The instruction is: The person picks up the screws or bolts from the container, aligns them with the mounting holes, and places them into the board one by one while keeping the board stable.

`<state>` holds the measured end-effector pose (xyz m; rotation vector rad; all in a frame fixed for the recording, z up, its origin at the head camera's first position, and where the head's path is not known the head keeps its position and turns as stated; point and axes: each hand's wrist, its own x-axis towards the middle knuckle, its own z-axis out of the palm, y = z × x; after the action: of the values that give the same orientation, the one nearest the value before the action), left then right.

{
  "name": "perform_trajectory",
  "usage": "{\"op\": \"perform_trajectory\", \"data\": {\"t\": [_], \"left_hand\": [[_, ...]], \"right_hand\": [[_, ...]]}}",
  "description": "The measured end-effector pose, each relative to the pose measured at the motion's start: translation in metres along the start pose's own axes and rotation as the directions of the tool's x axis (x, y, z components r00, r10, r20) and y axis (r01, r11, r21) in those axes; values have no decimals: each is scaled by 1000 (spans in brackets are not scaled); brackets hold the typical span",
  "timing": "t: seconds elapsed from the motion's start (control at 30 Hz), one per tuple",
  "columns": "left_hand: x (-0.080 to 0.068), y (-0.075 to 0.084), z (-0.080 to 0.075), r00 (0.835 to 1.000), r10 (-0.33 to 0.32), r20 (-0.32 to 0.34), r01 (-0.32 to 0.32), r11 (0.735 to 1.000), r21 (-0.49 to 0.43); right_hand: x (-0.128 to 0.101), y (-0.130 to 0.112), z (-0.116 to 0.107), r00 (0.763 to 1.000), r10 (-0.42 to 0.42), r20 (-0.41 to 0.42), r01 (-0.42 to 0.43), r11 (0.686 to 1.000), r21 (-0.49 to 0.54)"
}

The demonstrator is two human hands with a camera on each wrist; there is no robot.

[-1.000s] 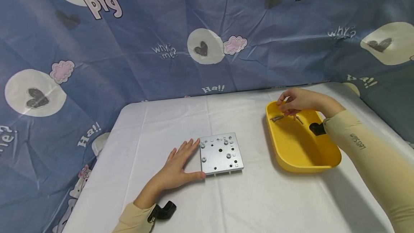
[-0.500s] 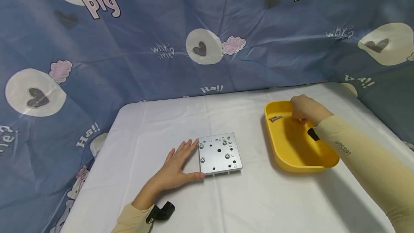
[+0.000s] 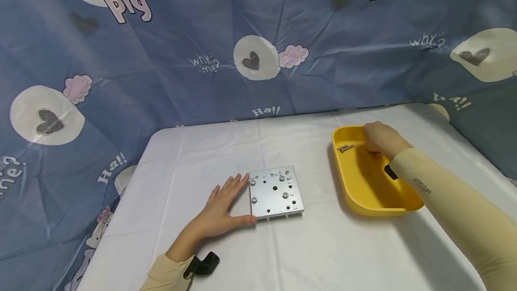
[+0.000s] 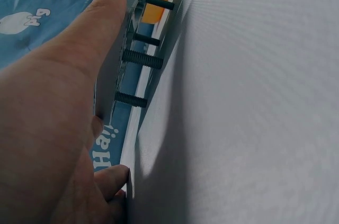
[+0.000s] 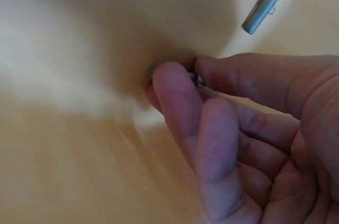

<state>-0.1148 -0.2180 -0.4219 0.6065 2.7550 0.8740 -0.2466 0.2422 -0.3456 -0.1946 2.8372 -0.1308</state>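
From the head view, the left hand (image 3: 220, 208) lies flat on the white tabletop (image 3: 202, 156), its straight fingers and thumb against the left edge of the grey metal plate (image 3: 276, 191), apparently bracing it so it does not slide. The right hand (image 3: 379, 138) dips into the far end of the yellow tray (image 3: 375, 203), knuckles up, so what its fingers do is hidden here; a loose bolt (image 3: 344, 148) lies in the tray just beside it. The left wrist view looks along the plate's edge (image 4: 114, 89), where the thumb (image 4: 90, 38) presses and threaded screw ends (image 4: 142, 59) poke out of the plate's face; most of the plate is cut off. In the right wrist view the fingers (image 5: 183, 105) are curled narrow, pinching a small metal piece (image 5: 197, 79) off the tray floor (image 5: 79, 144); it is mostly covered, so its kind is hard to tell, while the other bolt (image 5: 268, 1) lies apart.
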Motion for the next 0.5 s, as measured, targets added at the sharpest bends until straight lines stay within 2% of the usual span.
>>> {"op": "perform_trajectory", "data": {"t": [0.33,0.5], "left_hand": [[0,-1,1,1000,12,-10,-12,1000,-3],[0,-1,1,1000,11,-7,-11,1000,0]], "right_hand": [[3,2,4,1000,30,-3,-30,998,48],[10,5,7,997,74,22,-76,990,115]]}}
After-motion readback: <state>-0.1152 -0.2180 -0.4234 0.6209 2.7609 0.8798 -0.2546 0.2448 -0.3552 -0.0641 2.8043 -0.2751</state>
